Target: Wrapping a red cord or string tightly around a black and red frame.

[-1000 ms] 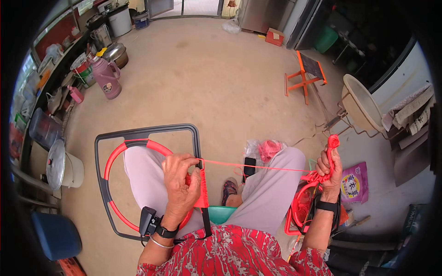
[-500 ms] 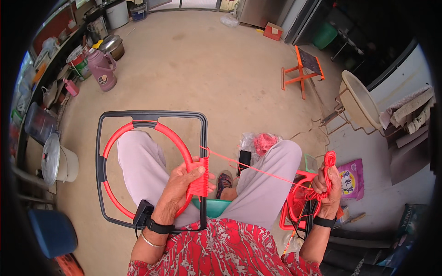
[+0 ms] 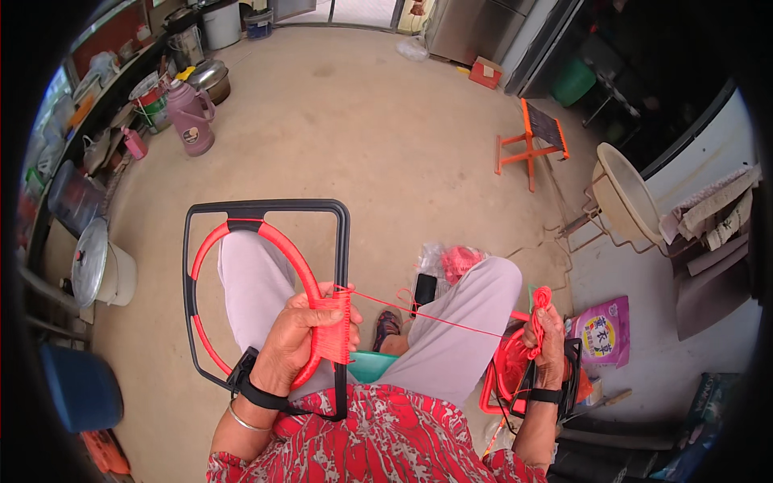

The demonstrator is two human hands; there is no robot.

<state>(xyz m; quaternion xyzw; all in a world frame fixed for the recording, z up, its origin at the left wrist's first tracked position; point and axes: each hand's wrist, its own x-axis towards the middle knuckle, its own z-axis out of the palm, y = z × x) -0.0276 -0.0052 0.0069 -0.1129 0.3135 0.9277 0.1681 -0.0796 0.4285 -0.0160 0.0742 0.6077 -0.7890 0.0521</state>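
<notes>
Spreading past the black frame (image 3: 343,241), beige floor (image 3: 362,145) bears a stool (image 3: 546,130).

Frame (image 3: 342,249): black, smooth, apparently plastic, low sheen; wound cord (image 3: 331,338): red, ribbed surface; skein (image 3: 539,304): matching cord, soft-looking. Trousers (image 3: 475,318): plain matt cloth; shirt (image 3: 362,435): printed cloth; bangle (image 3: 245,420): polished metal. Flask (image 3: 190,121): plastic-looking, slight gloss; pot lid (image 3: 89,262): shiny metal; pouch (image 3: 616,330): glossy plastic film; floor (image 3: 362,145): matt, concrete-like.
</notes>
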